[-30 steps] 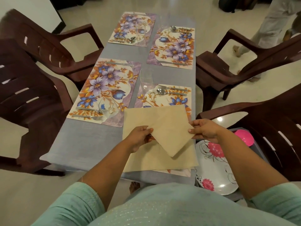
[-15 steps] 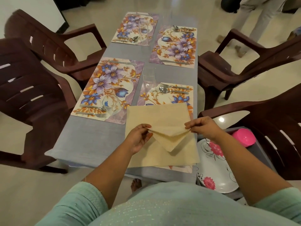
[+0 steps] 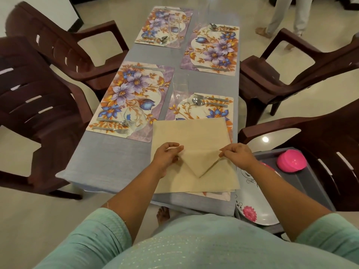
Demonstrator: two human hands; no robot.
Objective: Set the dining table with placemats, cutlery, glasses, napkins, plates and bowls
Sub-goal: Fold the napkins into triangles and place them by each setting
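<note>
Starting at your far left, two dark brown plastic chairs [image 3: 44,90] stand beside the grey table [image 3: 108,160]. On the near-left floral placemat [image 3: 130,100] a clear glass [image 3: 134,118] stands just beside a fork [image 3: 116,130] and another piece of cutlery, with a knife [image 3: 148,68] along its far edge. Beyond it, the far-left placemat [image 3: 163,26] carries a tall glass [image 3: 173,29] and a spoon [image 3: 163,38].

Your left hand [image 3: 168,155] pinches the left corner of a folded beige napkin [image 3: 201,162], thumb and fingers curled onto the cloth. That napkin hangs as a downward-pointing triangle just above a flat stack of beige napkins [image 3: 190,131] lying over the near-right placemat [image 3: 204,111], at the table's near edge. Another tall glass [image 3: 180,86] stands at that placemat's far-left corner, with a fork and spoon [image 3: 198,101] side by side on it.

Your right hand [image 3: 238,154] pinches the napkin's right corner in the same way. Further back sits the far-right placemat [image 3: 212,49].

To your right, a grey tray [image 3: 303,181] holds a white plate with pink flowers [image 3: 252,210] and a pink bowl [image 3: 291,161]. Two more brown chairs [image 3: 291,74] stand on that side, and another person's legs [image 3: 283,16] show at the top right.
</note>
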